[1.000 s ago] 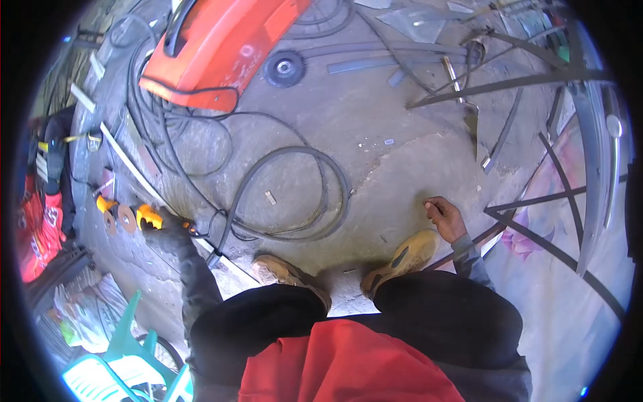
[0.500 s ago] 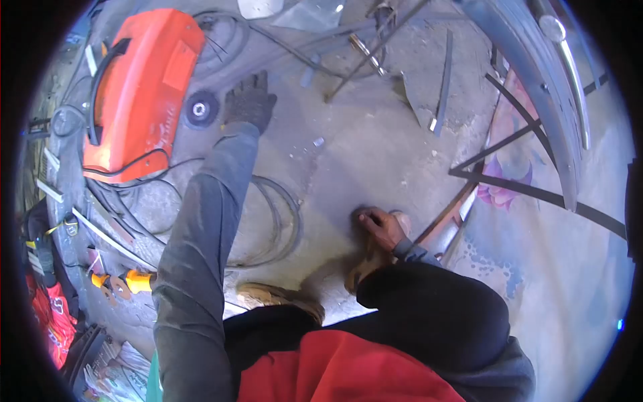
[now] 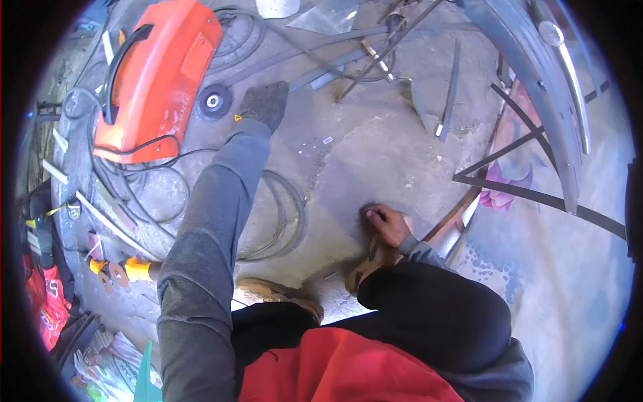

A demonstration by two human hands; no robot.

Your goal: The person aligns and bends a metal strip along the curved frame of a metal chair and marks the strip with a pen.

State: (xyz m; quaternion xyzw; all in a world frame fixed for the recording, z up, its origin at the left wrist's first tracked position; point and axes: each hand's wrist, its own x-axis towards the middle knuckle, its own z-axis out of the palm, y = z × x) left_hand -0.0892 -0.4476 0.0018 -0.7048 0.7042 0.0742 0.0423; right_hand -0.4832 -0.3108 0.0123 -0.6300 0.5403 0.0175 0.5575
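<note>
My left hand [image 3: 266,106], in a dark glove, reaches forward low over the concrete floor. Its fingers are blurred together, so their pose is unclear. Just left of it lies a dark round disc [image 3: 213,101] with a pale metal centre. A grey flat strip [image 3: 328,78] runs off from near its fingertips; whether they touch, I cannot tell. My bare right hand [image 3: 390,226] is curled closed above my right shoe [image 3: 364,271], with a dark patch at its fingertips. Anything inside those fingers is hidden.
An orange machine cover [image 3: 157,80] with a black handle stands at the left. Coiled cable [image 3: 298,214] lies on the floor. Metal bars [image 3: 536,191] and a curved panel [image 3: 536,74] are at the right. A yellow-and-black power tool [image 3: 137,269] lies lower left.
My left hand has shifted slightly right and down in view, and its spread fingers no longer show apart. The surroundings slid as the camera turned. My right hand stays curled by the shoe.
</note>
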